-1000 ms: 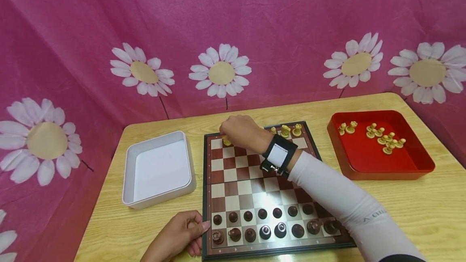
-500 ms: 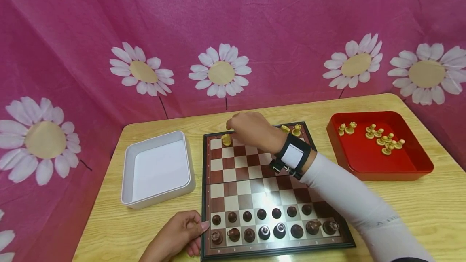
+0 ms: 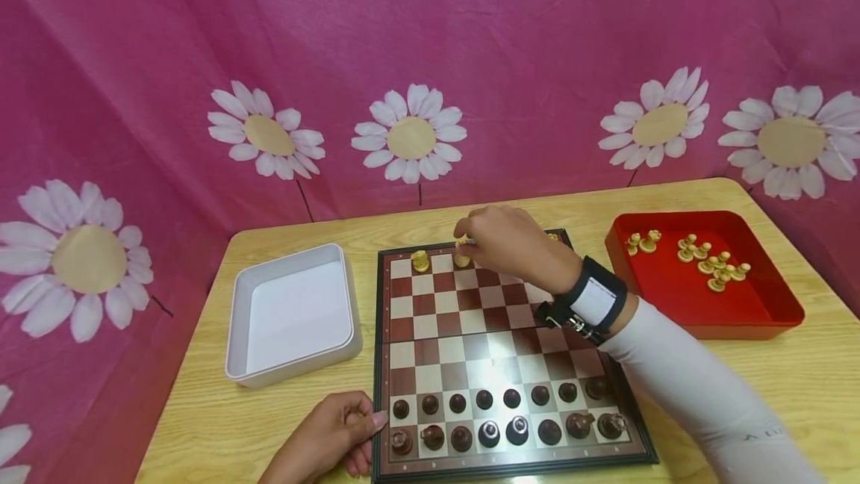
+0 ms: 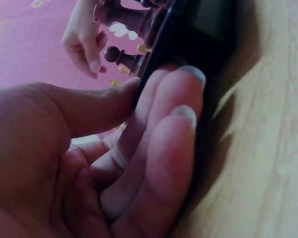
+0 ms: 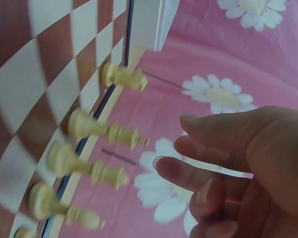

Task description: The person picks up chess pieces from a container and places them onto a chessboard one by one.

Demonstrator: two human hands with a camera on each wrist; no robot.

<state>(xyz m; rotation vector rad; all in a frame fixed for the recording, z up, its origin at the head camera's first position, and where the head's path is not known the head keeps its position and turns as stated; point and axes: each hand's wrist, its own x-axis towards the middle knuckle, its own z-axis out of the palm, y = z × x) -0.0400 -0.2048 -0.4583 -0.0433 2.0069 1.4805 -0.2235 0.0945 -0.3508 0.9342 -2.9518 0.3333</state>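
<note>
My left hand (image 3: 336, 428) grips the near left edge of the chessboard (image 3: 428, 349). In the left wrist view its thumb (image 4: 104, 106) lies at the top edge, with the fingers curled underneath. My right hand (image 3: 513, 245) hovers over the far row, holding nothing; its fingers are loosely bent in the right wrist view. Beside it stands a cream king or queen (image 5: 107, 130) with a pointed top, and another cream chess piece (image 3: 419, 261) stands alone farther left. Several more cream pieces (image 5: 87, 166) line that row, mostly hidden by the hand in the head view.
Dark pawns (image 3: 484, 399) and larger dark pieces (image 3: 489, 433) fill two near rows. A white tray (image 3: 295, 320) sits left of the board. The red tray (image 3: 672, 297) at right holds several cream pieces (image 3: 717, 264). A pink flowered cloth (image 3: 510, 58) hangs behind.
My right hand has moved right along the far row, away from the leftmost cream piece, uncovering it and then the pointed one. The left hand has stayed at the board's edge.
</note>
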